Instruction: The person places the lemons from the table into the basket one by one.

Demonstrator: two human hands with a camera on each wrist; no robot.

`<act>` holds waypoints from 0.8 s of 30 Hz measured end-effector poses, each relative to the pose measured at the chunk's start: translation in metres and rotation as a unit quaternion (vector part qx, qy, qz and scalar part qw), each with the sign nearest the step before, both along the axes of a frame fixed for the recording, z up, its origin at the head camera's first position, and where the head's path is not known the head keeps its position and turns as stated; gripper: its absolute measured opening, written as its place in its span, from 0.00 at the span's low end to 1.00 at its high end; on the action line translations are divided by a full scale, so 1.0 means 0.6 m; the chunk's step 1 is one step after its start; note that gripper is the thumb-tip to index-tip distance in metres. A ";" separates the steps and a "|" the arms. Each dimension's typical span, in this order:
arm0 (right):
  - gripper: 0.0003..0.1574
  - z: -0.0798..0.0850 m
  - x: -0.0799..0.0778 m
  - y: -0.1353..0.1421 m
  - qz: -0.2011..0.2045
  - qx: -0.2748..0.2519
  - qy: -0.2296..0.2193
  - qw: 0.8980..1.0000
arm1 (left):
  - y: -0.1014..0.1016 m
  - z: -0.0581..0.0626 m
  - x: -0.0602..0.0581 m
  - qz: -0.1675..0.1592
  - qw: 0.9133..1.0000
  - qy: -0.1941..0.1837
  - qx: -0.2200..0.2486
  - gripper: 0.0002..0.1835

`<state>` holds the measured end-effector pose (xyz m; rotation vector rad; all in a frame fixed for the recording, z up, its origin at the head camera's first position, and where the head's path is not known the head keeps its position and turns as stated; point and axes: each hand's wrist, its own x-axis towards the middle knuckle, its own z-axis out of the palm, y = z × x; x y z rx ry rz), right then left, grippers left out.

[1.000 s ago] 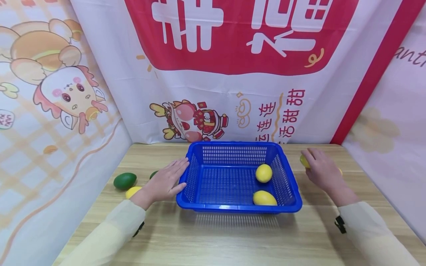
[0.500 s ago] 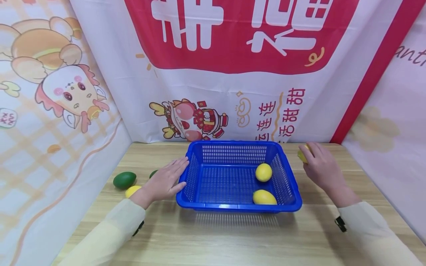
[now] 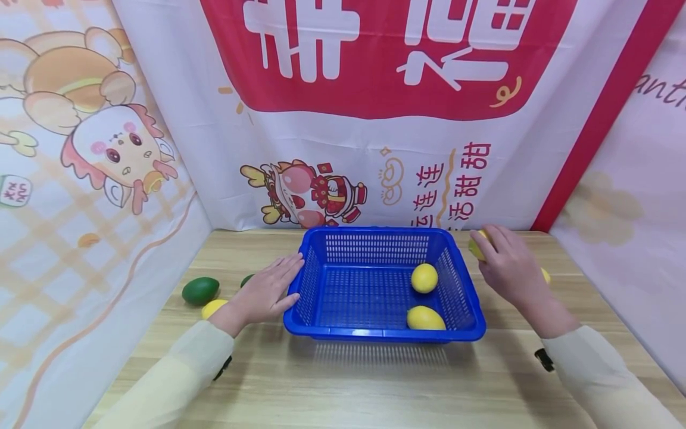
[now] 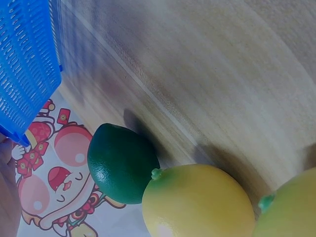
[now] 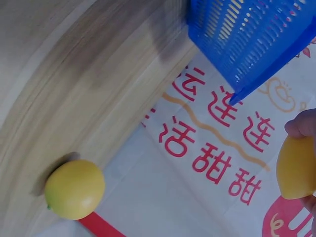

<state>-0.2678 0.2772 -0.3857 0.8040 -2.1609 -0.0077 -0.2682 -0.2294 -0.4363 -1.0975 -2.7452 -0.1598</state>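
Observation:
My left hand [image 3: 268, 292] rests with extended fingers on the left rim of a blue plastic basket [image 3: 386, 335]. Two lemons, one [image 3: 424, 278] behind the other [image 3: 426, 319], lie in the basket's right part. Right of the basket, my right hand [image 3: 511, 268] holds a lemon [image 3: 478, 245] above the table; the right wrist view shows this lemon [image 5: 296, 168] between thumb and fingers. Behind that hand another lemon [image 5: 75, 189] lies on the table. Near my left forearm are a dark green oval fruit [image 3: 200, 291] and a lemon [image 3: 214, 308]; a second green fruit [image 3: 246, 280] is mostly hidden.
The left wrist view shows two yellow fruits, one [image 4: 197, 202] beside a green one and one [image 4: 291, 212] cut by the frame edge. A printed cloth [image 3: 386, 137] hangs right behind the basket, with more cloth at both sides of the wooden table [image 3: 375, 393].
My right hand has lifted the lemon and moved it left toward the basket, uncovering more of the lemon behind. The left hand and basket have stayed in place.

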 end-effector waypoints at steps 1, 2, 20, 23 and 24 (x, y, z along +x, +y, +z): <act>0.41 0.001 0.001 -0.002 0.000 0.000 0.000 1.000 | 0.000 0.000 0.000 0.000 1.000 0.000 0.000 0.39; 0.42 0.002 0.002 -0.005 -0.001 0.001 -0.001 1.000 | 0.000 0.000 0.000 -0.001 1.000 0.000 0.001 0.39; 0.33 0.017 0.019 -0.057 0.024 0.027 -0.002 0.999 | -0.001 -0.003 -0.001 -0.001 1.000 0.004 -0.001 0.39; 0.34 0.016 0.019 -0.068 0.037 0.032 0.005 0.999 | -0.001 -0.004 -0.001 0.000 1.000 0.005 -0.002 0.39; 0.34 0.016 0.019 -0.072 0.041 0.034 0.005 0.999 | -0.001 -0.004 -0.001 0.001 1.000 0.004 -0.002 0.39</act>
